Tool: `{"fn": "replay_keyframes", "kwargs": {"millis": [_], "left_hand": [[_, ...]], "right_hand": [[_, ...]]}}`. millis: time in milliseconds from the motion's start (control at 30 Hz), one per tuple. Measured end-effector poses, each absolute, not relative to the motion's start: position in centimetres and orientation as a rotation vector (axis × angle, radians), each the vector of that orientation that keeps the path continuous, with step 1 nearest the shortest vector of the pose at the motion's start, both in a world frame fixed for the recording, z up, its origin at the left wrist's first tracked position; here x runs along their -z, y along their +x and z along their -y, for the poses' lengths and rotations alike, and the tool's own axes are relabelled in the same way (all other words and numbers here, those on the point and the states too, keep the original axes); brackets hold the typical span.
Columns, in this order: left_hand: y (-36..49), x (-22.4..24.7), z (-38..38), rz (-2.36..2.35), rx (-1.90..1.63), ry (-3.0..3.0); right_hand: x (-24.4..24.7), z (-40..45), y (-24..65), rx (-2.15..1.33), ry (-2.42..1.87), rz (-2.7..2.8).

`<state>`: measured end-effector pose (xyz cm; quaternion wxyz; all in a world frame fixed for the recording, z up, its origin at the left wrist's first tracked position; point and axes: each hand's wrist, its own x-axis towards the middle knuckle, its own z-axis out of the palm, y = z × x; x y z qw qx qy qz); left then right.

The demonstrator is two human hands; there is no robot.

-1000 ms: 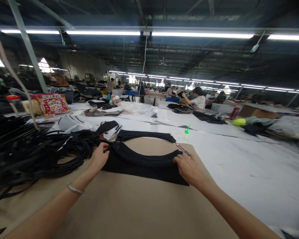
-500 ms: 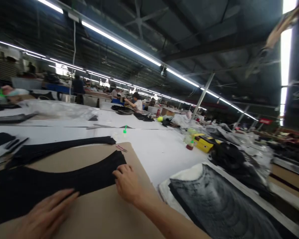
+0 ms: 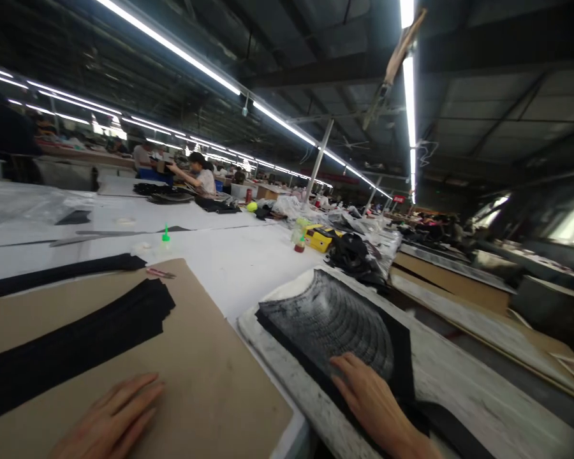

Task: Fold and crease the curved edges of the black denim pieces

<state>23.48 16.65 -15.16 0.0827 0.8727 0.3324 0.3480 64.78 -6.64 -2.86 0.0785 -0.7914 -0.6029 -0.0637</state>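
My left hand (image 3: 112, 417) hovers over or rests on the brown board (image 3: 229, 376), fingers stretched and a little blurred, holding nothing. Beyond it on the board lie dark fabric pieces (image 3: 86, 338), stacked with uneven ends. A pair of small red-handled thread snips (image 3: 160, 273) sits near the board's far edge. To the right, my right hand (image 3: 368, 398) reaches over a black panel with a grey, curved-line pattern (image 3: 325, 319). Its fingers are extended at the panel's near part; whether they press on it I cannot tell. The panel lies on a pale, stained slab (image 3: 287, 363).
A green-capped bottle (image 3: 166, 237) stands on the white table (image 3: 220, 255). Farther right are a yellow box (image 3: 318, 239), a bottle of dark red liquid (image 3: 299, 245) and black material (image 3: 351, 255). Another person (image 3: 196, 175) works across the table.
The view has swung right. My right hand has left the dark fabric pieces and moved right to the patterned panel. My left hand is now over the bare board, away from the fabric.
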Motion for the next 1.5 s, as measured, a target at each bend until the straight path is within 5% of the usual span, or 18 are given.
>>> {"fn": "replay_keyframes", "kwargs": {"millis": [300, 800, 1100, 1233, 1333, 1500], "left_hand": [[37.2, 7.6, -4.8, -0.389, -0.635, 2.554], [44.4, 6.6, -0.1, -0.122, -0.568, 2.56], [49.5, 4.9, 0.5, -0.06, -0.535, 2.635], [51.4, 5.8, 0.3, -0.098, -0.487, 2.629], [50.5, 4.9, 0.8, -0.145, -0.455, 2.244], [45.2, 0.8, 1.5, -0.173, -0.143, 1.32]], "right_hand": [[3.4, 16.6, 68.3, 0.266, -2.595, 1.594], [2.3, 16.0, 70.8, 0.359, -2.62, 1.627], [-0.7, 16.3, 67.5, -0.078, -2.44, 1.955], [-4.5, 19.0, 63.8, -0.767, -2.298, 1.792], [-6.4, 20.1, 62.5, -1.084, -2.181, 1.551], [-5.8, 16.9, 61.9, -1.076, -1.884, 1.332]]}}
